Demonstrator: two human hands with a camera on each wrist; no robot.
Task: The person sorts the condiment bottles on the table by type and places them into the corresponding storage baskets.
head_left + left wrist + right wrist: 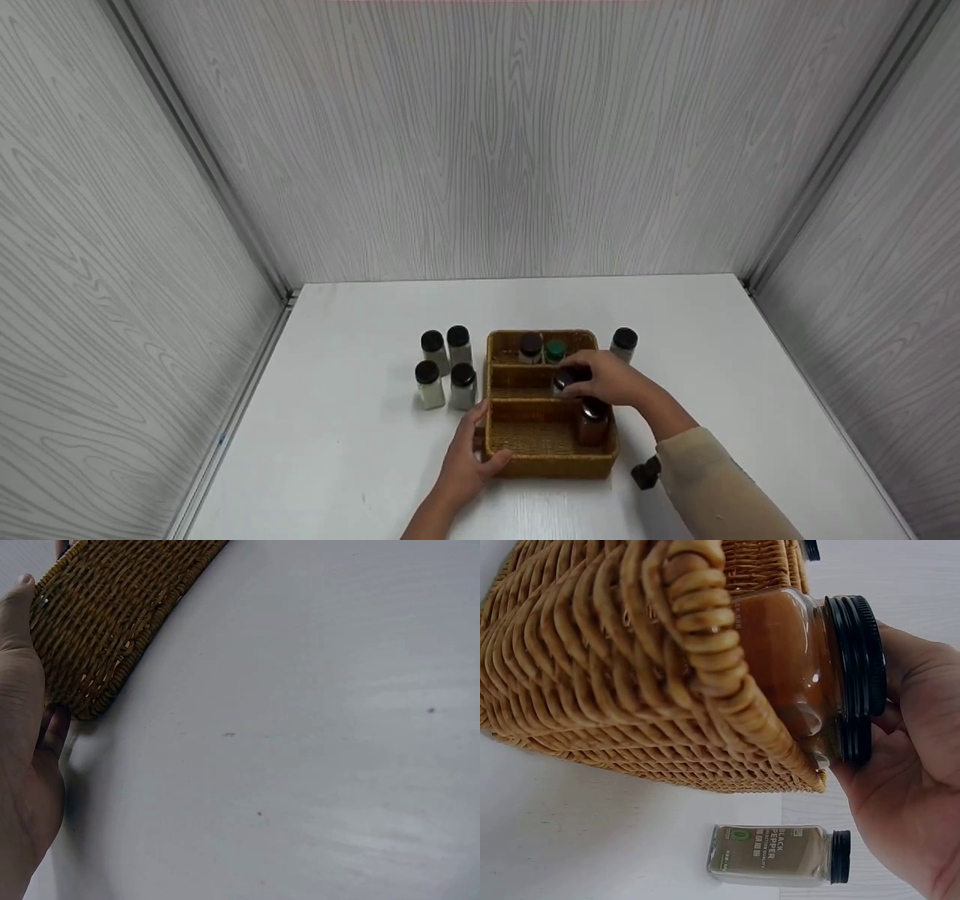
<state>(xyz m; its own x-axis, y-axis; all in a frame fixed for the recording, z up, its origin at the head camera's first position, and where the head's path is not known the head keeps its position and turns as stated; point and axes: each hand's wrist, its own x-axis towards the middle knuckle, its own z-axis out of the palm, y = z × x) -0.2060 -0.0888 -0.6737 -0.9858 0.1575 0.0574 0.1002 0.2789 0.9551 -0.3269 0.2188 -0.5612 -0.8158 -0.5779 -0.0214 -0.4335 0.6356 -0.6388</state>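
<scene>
Left hand (463, 465): grips the basket (555, 468) by its near left corner, thumb in front, fingers along the side.
Right hand (611, 377): fingers and thumb pinching a small jar (561, 381).
Small jar: middle row, toward the right.
Front row: brown jar (592, 429), right end.
Back row: two jars (530, 348).
Table (337, 420): four jars (430, 391) left, pepper (761, 851) right.

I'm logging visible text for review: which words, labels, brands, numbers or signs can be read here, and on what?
"BLACK PEPPER": label on the clear jar beside the basket.
"QUALITY": seems to end the smaller line beneath.
Other print and green badge there: too small.
Marks on the brown jar: too blurred.
Held jar and the others in the head view: no readable text.
</scene>
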